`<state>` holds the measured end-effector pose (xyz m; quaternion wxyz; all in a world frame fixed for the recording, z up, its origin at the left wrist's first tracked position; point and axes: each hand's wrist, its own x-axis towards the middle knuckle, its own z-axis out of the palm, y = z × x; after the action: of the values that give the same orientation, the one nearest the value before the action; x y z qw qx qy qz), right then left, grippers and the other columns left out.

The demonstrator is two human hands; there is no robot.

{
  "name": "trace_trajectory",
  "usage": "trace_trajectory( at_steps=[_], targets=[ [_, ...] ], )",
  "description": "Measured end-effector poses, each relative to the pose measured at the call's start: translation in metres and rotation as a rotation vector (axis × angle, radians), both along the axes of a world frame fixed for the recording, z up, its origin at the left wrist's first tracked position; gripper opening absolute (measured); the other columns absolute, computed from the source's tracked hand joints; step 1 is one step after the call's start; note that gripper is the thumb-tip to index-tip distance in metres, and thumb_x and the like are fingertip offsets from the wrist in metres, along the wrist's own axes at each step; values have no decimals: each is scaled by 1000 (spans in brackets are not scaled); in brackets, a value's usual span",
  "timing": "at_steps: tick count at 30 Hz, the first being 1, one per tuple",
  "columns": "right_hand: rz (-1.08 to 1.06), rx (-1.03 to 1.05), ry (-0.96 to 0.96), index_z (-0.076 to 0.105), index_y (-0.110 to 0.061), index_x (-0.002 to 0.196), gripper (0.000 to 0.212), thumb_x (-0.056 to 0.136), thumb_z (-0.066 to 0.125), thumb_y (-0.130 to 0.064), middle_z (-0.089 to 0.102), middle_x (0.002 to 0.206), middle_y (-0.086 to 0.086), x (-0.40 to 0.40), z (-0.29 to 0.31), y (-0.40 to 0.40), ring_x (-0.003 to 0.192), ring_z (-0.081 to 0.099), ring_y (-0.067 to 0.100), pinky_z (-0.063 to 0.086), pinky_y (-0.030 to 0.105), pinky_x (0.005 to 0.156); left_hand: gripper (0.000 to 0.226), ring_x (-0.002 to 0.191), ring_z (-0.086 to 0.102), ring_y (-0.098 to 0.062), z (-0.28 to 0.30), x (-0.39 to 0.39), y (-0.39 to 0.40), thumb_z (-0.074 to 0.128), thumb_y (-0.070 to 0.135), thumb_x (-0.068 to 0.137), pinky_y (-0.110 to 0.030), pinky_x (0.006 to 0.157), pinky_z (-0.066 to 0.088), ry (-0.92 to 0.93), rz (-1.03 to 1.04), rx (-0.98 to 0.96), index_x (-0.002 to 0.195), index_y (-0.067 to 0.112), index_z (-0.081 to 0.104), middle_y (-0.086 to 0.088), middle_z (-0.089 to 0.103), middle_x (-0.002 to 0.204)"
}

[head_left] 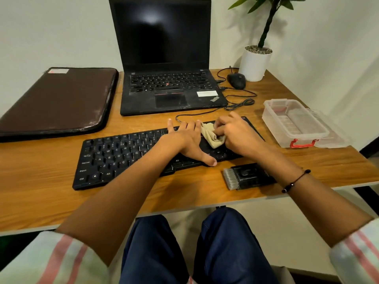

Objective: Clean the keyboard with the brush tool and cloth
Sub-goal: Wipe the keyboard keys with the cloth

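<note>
A black keyboard (114, 158) lies slantwise on the wooden desk (41, 201). My left hand (184, 140) rests flat across the keyboard's right half, fingers straight and thumb at the front edge. My right hand (238, 134) grips a crumpled beige cloth (211, 136) and presses it onto the keys at the keyboard's right end. The black brush tool (246, 176), with grey bristles at its left end, lies on the desk just in front of the keyboard, under my right forearm.
An open black laptop (170, 78) stands behind the keyboard, a brown sleeve (57, 101) to its left. A mouse (236, 80), cables and a potted plant (255, 62) are at the back right. A clear plastic box (297, 124) sits on the right.
</note>
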<state>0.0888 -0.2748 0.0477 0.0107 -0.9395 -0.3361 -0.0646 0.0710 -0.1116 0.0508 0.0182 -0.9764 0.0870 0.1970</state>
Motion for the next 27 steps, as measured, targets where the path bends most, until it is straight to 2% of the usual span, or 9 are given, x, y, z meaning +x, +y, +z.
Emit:
trace_trajectory(
  at_steps=[3,5,8,11,14,17,19,22,27],
  targets=[
    [-5,21,32,72,-17,107,29,89,55,-2,59,117,-2,5,4,-12,105,41,23,31,27,77,136,146,-6,-29,0,-1,-1,53,86,60,-65,109,-11,14,3,0,149,10,-15,-8,-6,160],
    [-45,67,66,74,-17,101,26,86,60,-2,62,114,-1,9,5,-25,103,43,23,33,30,78,136,146,-8,-29,0,-2,0,54,85,61,-65,109,-12,16,4,-13,149,9,-16,-8,-7,160],
    [-143,132,64,75,-18,100,35,83,57,7,64,112,0,14,10,-37,97,41,20,37,33,81,134,146,-10,-30,1,-3,-2,54,84,62,-65,109,-12,14,4,-20,149,9,-17,-8,-9,160],
    [-16,204,81,75,-17,101,40,80,54,10,65,107,1,5,12,-22,100,49,21,33,27,83,135,145,-11,-32,0,-2,-4,55,84,62,-65,109,-11,8,-4,1,148,9,-17,-10,-8,159],
    [162,119,102,75,-11,100,42,76,51,14,66,109,5,-5,3,-13,95,45,23,26,23,77,136,145,-10,-32,0,-2,-4,56,83,62,-64,109,-11,3,-2,6,148,8,-16,-11,-7,159],
    [141,43,72,75,-13,100,40,76,54,12,67,111,3,4,3,-28,91,42,23,30,29,72,136,145,-11,-32,0,-2,-4,56,83,62,-64,109,-11,12,6,0,148,9,-17,-9,-8,159],
    [61,14,66,74,-16,103,36,81,56,7,66,114,1,8,9,-41,91,38,16,28,26,74,136,145,-12,-32,-1,-1,-4,56,83,62,-64,109,-12,18,7,-11,148,9,-18,-8,-10,159],
    [-12,78,119,72,-16,107,37,85,53,7,65,117,2,6,17,-46,96,44,19,26,22,77,134,145,-14,-32,-2,0,-4,57,82,63,-64,109,-12,21,11,-16,148,10,-19,-9,-12,159],
    [240,205,146,76,-11,95,38,76,55,15,68,108,0,-9,12,-22,92,41,15,28,15,76,139,144,-19,-31,-4,0,-7,59,83,60,-66,107,-13,-17,-63,5,147,9,-21,-11,-17,158]
  ],
)
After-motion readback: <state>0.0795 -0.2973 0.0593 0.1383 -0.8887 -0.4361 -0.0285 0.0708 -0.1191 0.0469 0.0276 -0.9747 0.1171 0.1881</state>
